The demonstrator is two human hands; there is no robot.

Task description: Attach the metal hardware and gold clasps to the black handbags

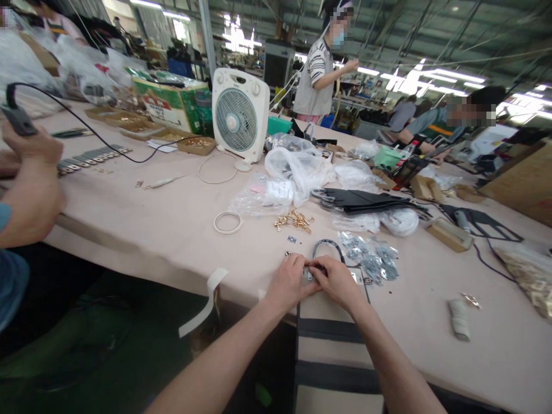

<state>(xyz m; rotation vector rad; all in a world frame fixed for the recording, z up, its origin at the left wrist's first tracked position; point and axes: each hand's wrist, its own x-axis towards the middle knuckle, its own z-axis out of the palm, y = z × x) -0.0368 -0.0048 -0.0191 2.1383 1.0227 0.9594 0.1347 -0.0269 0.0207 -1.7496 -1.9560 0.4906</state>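
Observation:
At the near table edge, my left hand [288,280] and my right hand [338,280] meet with fingers pinched together. They work at the upper end of a beige-and-black panel [330,349] that hangs over the edge toward me. A bit of silver metal shows between the hands, and a pale plate [357,277] lies by the right one. What exactly the fingertips pinch is hidden. Just beyond them curves a dark handle loop [328,242]. Thin metal plates [371,260] are heaped to the right, and gold clasps [295,220] lie in a pile further back.
A roll of tape [227,215] lies left of the clasps; a tape strip [211,296] hangs off the edge. Behind stand a box fan [238,118], plastic bags [297,169] and black pieces [366,199]. A co-worker's hand [32,146] holds a dark tool at left.

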